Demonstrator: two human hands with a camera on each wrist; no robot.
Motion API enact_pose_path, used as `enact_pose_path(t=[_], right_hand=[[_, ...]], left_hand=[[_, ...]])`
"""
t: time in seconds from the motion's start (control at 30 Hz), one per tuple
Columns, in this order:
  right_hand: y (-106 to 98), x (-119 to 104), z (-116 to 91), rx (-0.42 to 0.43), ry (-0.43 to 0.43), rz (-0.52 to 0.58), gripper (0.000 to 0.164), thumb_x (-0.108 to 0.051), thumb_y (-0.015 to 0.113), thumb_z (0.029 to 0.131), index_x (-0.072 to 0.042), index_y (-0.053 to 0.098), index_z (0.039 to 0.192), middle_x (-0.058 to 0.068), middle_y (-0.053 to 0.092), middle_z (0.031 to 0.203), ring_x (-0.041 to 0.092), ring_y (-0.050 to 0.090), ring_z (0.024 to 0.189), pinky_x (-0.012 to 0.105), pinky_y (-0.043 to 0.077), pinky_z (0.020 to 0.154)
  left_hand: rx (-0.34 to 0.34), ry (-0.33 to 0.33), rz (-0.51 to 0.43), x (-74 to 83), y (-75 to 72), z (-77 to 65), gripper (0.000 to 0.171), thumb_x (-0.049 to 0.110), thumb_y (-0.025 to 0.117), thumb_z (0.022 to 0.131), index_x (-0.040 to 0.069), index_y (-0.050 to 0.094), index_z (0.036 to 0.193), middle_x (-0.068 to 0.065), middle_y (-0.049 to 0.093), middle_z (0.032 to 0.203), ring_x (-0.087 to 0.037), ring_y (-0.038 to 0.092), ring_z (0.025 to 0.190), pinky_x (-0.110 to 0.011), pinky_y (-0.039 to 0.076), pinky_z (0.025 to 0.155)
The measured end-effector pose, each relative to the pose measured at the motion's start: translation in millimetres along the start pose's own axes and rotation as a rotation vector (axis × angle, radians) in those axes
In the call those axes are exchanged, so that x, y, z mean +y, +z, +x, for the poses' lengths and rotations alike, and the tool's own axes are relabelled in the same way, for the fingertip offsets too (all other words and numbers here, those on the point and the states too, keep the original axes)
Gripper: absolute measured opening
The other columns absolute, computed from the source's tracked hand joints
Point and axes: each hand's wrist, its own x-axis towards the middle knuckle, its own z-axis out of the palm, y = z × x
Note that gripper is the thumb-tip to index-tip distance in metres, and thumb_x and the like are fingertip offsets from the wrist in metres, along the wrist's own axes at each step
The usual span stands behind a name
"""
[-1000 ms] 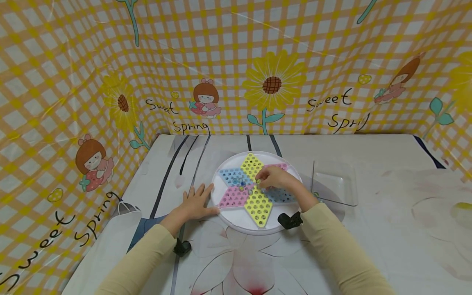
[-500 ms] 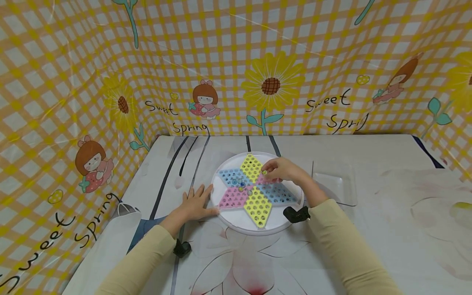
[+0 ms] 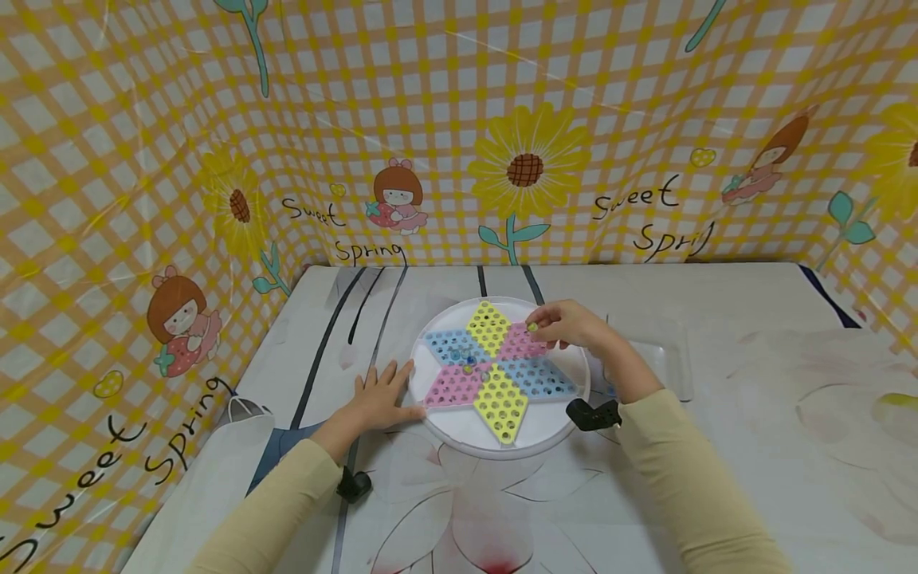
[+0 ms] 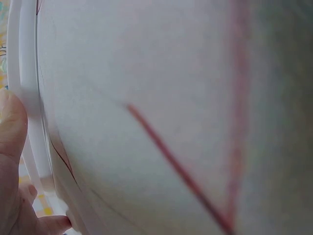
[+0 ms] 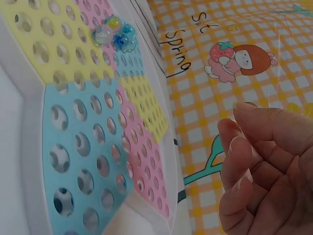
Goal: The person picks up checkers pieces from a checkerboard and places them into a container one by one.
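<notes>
A round white Chinese checkers board (image 3: 459,434) lies on the table, its star of yellow, pink and blue panels full of round holes. Above the far right pink panel (image 3: 519,341), my right hand (image 3: 577,328) pinches a yellowish glass marble (image 3: 532,327) between thumb and fingertips. In the right wrist view the thumb hides most of that marble. Several glass marbles (image 5: 117,34) sit clustered left of the star's centre. My left hand (image 3: 380,399) lies with fingers spread at the board's left edge; in the left wrist view its thumb (image 4: 12,125) is at the rim.
A clear plastic box (image 3: 656,363) stands right of the board, partly behind the right forearm. A blue piece (image 3: 283,450) lies near the left forearm. Checked cloth (image 3: 445,96) hangs behind the table and at both sides.
My right hand has moved from the star's centre to the right and away from me, carrying the marble over the far right pink panel. The left hand has stayed in place.
</notes>
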Motion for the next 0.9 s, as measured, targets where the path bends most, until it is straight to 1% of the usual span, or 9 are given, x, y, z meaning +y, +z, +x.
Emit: enact_pose_path(t=[0.17,0.3,0.53,0.7,0.9], right_hand=[[-9,4,-9,0.024,0.012,0.008,0.034,-0.015,0.060,0.086,0.003,0.056,0.114,0.005,0.057,0.086,0.015,0.053,0.070,0.029,0.044,0.062],[-20,8,-17,0.048,0.030,0.014,0.037,-0.017,0.060,0.087,0.003,0.054,0.117,0.007,0.057,0.090,0.016,0.053,0.071,0.032,0.045,0.065],[-36,19,-28,0.077,0.065,-0.011,0.038,-0.020,0.060,0.087,0.002,0.053,0.117,0.007,0.056,0.091,0.018,0.052,0.073,0.031,0.044,0.065],[-47,30,-37,0.094,0.074,-0.028,0.040,-0.022,0.060,0.088,0.002,0.053,0.118,0.007,0.056,0.091,0.018,0.053,0.074,0.032,0.045,0.066],[-57,42,-49,0.110,0.087,-0.027,0.041,-0.021,0.060,0.088,0.004,0.051,0.120,0.006,0.058,0.092,0.016,0.054,0.075,0.031,0.045,0.065]], left_hand=[[0.003,0.002,0.000,0.2,0.7,-0.6,0.087,0.052,0.058,0.083,0.016,0.013,0.148,-0.022,0.013,0.151,-0.054,0.004,0.132,-0.066,0.003,0.103],[0.006,0.003,0.005,0.2,0.7,-0.5,0.087,0.052,0.058,0.083,0.016,0.013,0.148,-0.022,0.013,0.151,-0.054,0.004,0.132,-0.066,0.004,0.103],[0.006,0.008,0.009,-0.3,0.8,0.1,0.087,0.052,0.058,0.084,0.016,0.013,0.149,-0.022,0.013,0.151,-0.054,0.004,0.132,-0.066,0.005,0.102],[0.005,0.008,0.011,-0.2,1.0,-0.4,0.087,0.052,0.058,0.083,0.015,0.013,0.148,-0.022,0.013,0.150,-0.054,0.005,0.132,-0.066,0.005,0.102],[0.004,0.007,0.007,0.1,0.1,-1.4,0.087,0.052,0.058,0.083,0.015,0.013,0.148,-0.022,0.013,0.150,-0.054,0.004,0.132,-0.066,0.004,0.102]])
